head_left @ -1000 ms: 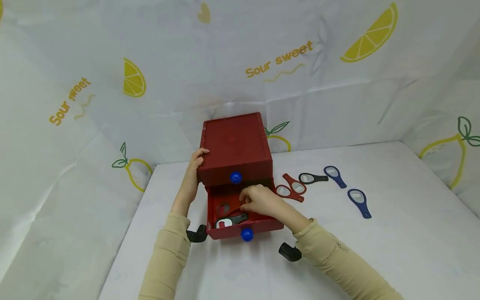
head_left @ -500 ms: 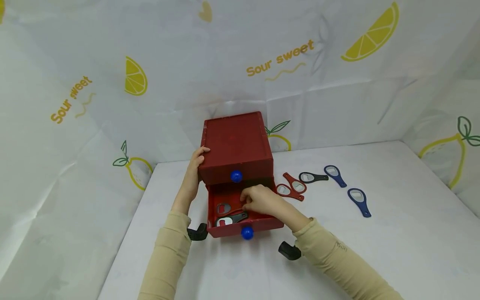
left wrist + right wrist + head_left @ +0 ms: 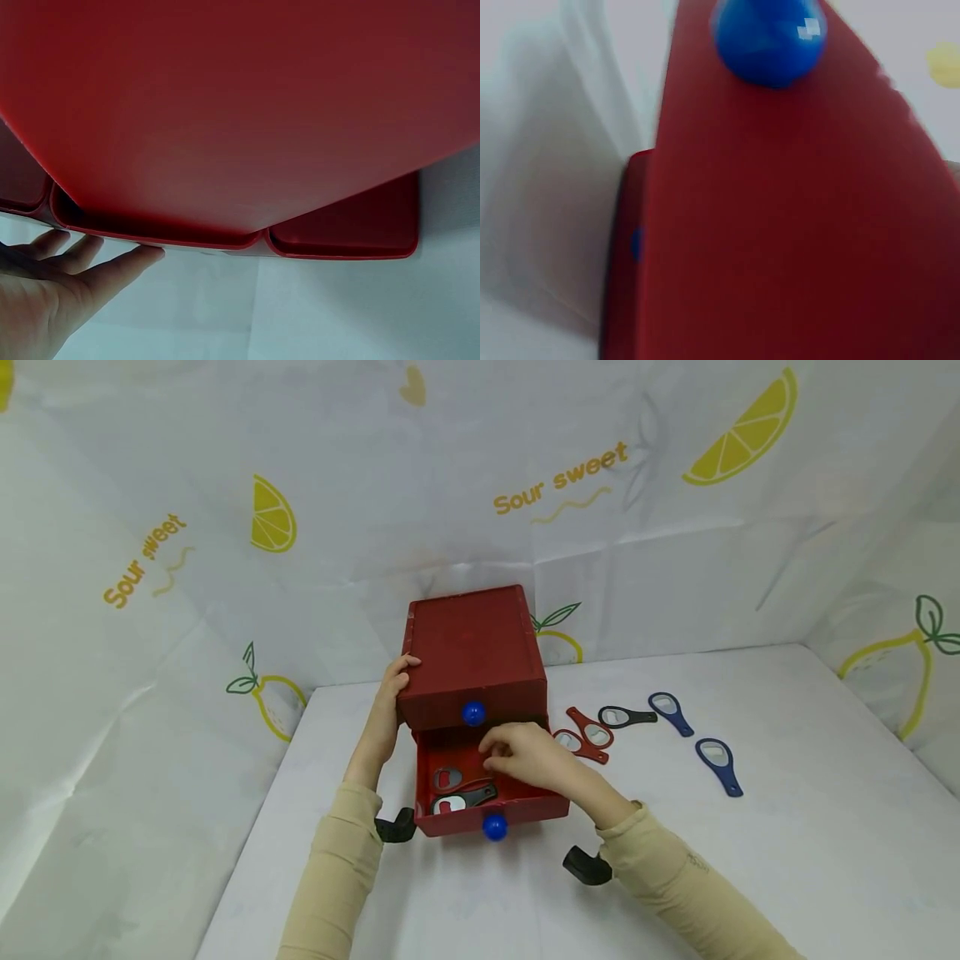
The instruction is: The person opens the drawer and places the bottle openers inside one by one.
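Note:
A red two-drawer box [image 3: 472, 639] stands against the backdrop, its lower drawer [image 3: 457, 822] pulled out. My left hand [image 3: 386, 706] rests along the box's left side, fingertips at the top edge. In the left wrist view its fingers [image 3: 124, 271] stretch along the box's rim. Over the lower drawer is my right hand [image 3: 528, 756], fingers loosely bent and nothing visible between them. On the drawer floor lie a red bottle opener [image 3: 474, 786] and a black bottle opener [image 3: 480, 794], side by side. The right wrist view shows mostly red drawer front and a blue knob [image 3: 769, 37].
Right of the box lie two red bottle openers, one nearer [image 3: 594, 753] and one behind [image 3: 577, 718]. Beyond are another black opener [image 3: 641, 717] and two blue ones, one back [image 3: 678, 721] and one closer [image 3: 727, 779]. A blue-knobbed upper drawer [image 3: 420, 710] overhangs the lower one.
My right hand has let go of the red bottle opener, which now lies in the drawer, and has lifted slightly away. The left hand has stayed on the box.

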Available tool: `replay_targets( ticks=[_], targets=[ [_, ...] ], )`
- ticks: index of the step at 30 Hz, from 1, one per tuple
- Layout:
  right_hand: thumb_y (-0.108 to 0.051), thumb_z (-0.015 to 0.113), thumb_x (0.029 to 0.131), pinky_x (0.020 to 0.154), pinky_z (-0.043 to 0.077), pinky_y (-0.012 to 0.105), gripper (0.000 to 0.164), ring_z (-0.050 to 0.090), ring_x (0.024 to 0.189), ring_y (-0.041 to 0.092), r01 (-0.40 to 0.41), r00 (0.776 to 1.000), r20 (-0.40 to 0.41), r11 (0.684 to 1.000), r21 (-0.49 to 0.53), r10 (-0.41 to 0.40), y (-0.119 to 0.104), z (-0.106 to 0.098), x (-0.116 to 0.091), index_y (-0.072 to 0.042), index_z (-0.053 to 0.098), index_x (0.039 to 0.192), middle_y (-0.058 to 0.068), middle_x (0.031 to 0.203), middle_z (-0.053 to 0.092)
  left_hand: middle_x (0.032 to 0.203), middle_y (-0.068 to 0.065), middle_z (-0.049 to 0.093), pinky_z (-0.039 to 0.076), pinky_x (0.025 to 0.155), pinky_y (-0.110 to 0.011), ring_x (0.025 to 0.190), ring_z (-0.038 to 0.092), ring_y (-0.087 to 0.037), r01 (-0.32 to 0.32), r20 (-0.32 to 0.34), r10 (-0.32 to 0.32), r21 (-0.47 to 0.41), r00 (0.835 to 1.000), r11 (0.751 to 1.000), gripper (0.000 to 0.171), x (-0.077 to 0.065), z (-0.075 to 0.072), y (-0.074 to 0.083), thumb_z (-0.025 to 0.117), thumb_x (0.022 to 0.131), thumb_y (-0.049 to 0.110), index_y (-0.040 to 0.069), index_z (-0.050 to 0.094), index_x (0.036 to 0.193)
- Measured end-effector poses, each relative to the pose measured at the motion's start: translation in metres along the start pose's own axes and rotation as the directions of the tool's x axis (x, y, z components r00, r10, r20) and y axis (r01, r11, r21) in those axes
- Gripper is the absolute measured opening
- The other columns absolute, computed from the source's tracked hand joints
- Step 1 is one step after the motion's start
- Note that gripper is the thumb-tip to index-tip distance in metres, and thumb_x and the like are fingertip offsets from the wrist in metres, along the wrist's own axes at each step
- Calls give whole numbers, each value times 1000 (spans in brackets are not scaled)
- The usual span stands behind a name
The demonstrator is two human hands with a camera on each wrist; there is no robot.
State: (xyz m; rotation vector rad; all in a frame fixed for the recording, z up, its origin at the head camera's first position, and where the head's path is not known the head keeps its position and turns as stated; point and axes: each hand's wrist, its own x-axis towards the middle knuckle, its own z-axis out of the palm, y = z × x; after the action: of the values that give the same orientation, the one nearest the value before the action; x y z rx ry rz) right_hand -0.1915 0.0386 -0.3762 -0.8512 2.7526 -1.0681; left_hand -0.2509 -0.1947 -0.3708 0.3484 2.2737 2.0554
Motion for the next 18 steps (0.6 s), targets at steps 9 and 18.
replay_targets(
  ticks=[9,18],
  targets=[
    [-17,66,84,66,47,23,18,58,74,10,-13,995,-96,992,123,24,8,-35,-21,-8,67,100,0,84,66,134,-1,32,38,78,-35,103,44,-24,-15,6,15,-7,1000,1000,29,1,0,-1,25,93,38,33,39,119],
    [-23,64,86,56,51,27,16,59,67,15,-128,964,-200,966,225,174,42,-54,-40,-14,67,98,6,83,67,140,-2,29,37,81,-36,106,43,-25,-3,1,3,4,1000,1000,30,0,0,-1,25,93,37,34,39,120]
  ],
)
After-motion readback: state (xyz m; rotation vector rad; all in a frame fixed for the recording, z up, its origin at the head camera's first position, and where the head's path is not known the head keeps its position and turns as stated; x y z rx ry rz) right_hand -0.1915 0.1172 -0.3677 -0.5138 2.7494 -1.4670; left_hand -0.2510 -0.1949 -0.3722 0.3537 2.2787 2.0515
